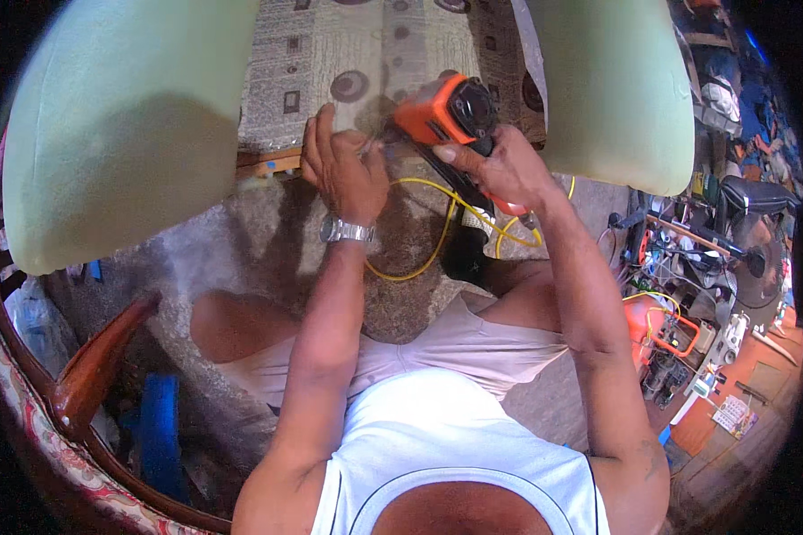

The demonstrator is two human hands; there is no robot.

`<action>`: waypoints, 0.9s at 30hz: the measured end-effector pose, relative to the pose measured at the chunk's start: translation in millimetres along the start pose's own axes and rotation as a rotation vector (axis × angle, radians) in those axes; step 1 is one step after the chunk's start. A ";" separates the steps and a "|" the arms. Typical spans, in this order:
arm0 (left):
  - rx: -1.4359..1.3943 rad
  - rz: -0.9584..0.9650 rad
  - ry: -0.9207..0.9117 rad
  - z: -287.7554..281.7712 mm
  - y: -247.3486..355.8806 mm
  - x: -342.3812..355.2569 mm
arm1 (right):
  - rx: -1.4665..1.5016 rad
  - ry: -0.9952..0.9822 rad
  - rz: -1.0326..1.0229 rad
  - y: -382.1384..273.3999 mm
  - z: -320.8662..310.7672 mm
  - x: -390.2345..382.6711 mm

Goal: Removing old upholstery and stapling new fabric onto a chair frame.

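Note:
An orange and black staple gun (451, 116) is in my right hand (509, 165), its fingers wrapped round the handle. The gun's nose reaches toward the front edge of a patterned fabric panel (285, 67), close to my left hand (343, 169). That hand lies at the fabric's edge, one finger stretched upward and the others bent, with thumb and fingers closing on the cloth; part of the grip is hidden. Below the fabric, a strip of wooden frame (281, 165) shows. A yellow air hose (419, 274) loops under both hands from the gun.
Pale green padded arms rise on the left (125, 134) and right (611, 89) of the fabric. A carved wooden furniture leg (98, 366) juts in at lower left, near a blue object (159, 428). At right stand an orange machine (647, 325), a fan (758, 263) and cluttered tools.

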State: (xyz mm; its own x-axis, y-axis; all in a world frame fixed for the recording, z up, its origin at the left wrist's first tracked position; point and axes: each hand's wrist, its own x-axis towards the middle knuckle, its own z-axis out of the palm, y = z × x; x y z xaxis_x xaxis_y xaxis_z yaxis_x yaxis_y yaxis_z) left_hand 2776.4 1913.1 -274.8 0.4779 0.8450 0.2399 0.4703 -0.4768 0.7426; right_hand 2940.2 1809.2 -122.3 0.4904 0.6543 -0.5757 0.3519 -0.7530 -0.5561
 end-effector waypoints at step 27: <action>-0.002 0.130 0.045 4.6 -8.1 -5.8 | -0.145 0.026 0.031 18.0 -11.2 -65.3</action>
State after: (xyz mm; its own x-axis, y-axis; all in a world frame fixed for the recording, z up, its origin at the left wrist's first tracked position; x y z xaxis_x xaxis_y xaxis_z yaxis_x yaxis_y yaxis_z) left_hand 2773.3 1910.9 -285.1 0.5009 0.7861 0.3622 0.4046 -0.5826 0.7049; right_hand 2923.5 1752.2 -88.0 0.5227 0.6296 -0.5747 0.4464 -0.7765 -0.4447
